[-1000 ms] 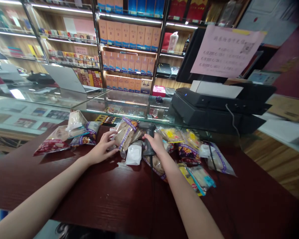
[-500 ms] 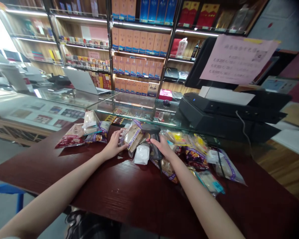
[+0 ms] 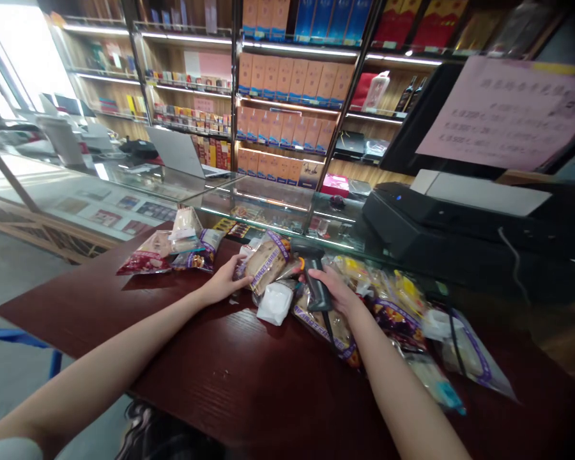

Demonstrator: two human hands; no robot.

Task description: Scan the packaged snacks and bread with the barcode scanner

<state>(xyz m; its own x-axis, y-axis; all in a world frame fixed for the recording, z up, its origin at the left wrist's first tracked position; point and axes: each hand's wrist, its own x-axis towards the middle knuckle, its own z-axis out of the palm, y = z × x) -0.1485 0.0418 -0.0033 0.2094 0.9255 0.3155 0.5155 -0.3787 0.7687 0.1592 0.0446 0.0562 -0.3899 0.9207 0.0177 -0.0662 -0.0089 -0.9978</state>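
My left hand (image 3: 225,282) grips the edge of a clear packet of sliced bread (image 3: 267,262) with a purple-trimmed label. My right hand (image 3: 331,289) is shut around the handle of a black corded barcode scanner (image 3: 315,276), whose head points toward the bread. A small white sachet (image 3: 275,304) lies just below the bread, between my hands. Several other wrapped snack packets (image 3: 146,254) are spread across the dark red wooden counter (image 3: 249,364), on both sides of my hands.
A glass display case (image 3: 268,203) runs behind the snacks. To the right stands a black printer (image 3: 441,223) below a pink paper notice (image 3: 505,112). A laptop (image 3: 179,152) sits farther left, and shelves of boxed goods (image 3: 287,83) fill the back wall.
The view has swung left, so everything sits farther right in the picture. My hands still hold the bread packet and scanner, and the scanner now tilts more toward the bread.
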